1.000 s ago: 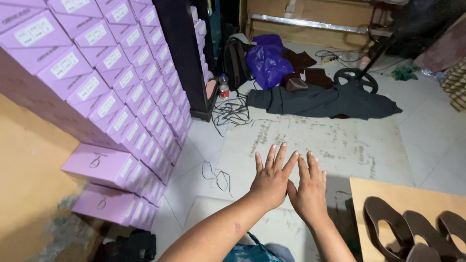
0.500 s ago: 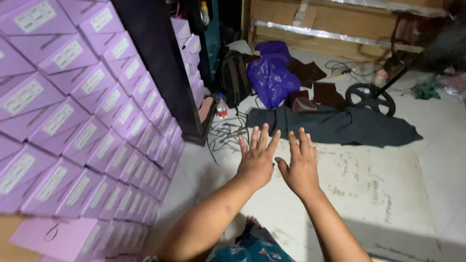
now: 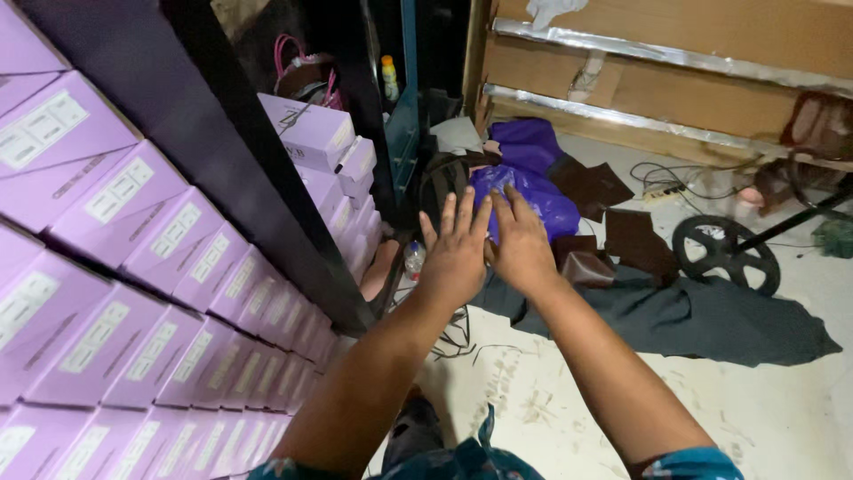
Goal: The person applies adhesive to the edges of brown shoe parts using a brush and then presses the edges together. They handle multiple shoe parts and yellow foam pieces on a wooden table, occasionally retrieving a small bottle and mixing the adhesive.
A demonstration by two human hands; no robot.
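Both my arms reach out in front of me, palms down, over the floor. My left hand (image 3: 455, 251) and my right hand (image 3: 521, 247) are side by side, thumbs touching, fingers spread, holding nothing. Beyond them on the floor lies a purple plastic bag (image 3: 533, 191) beside brown leather pieces (image 3: 633, 238) and a dark grey cloth (image 3: 702, 316). A tall stack of lilac shoe boxes (image 3: 169, 258) fills the left side.
A black shelf upright (image 3: 258, 169) runs diagonally between the box stacks. A small black wheel (image 3: 727, 253) on a rod, loose cables (image 3: 662, 182) and a small bottle (image 3: 414, 260) lie on the pale floor. Wooden boards with silver tape (image 3: 657, 71) line the back.
The view has swung up and to the left, closer to the boxes and shelf. My hands stay outstretched together and now appear over the purple bag.
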